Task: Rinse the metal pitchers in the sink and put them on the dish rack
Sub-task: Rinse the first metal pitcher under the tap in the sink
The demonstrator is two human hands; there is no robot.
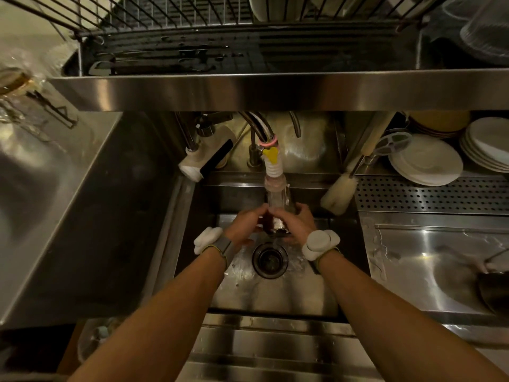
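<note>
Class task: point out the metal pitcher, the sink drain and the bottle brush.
metal pitcher [276,225]: head view, shiny lower side.
sink drain [270,261]: head view, dark centre.
bottle brush [339,193]: head view, pale bristle head.

No legible text anywhere.

Sink [275,296] beneath the dish rack [192,51]
Left hand [242,227] and right hand [294,224] flank the pitcher [276,225] over the drain [270,260], under the faucet [272,166]; 2 plate stacks [425,161] sit right, on the perforated shelf [429,194].

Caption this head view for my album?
A metal pitcher held by left hand and right hand under the faucet, above the drain.
</note>
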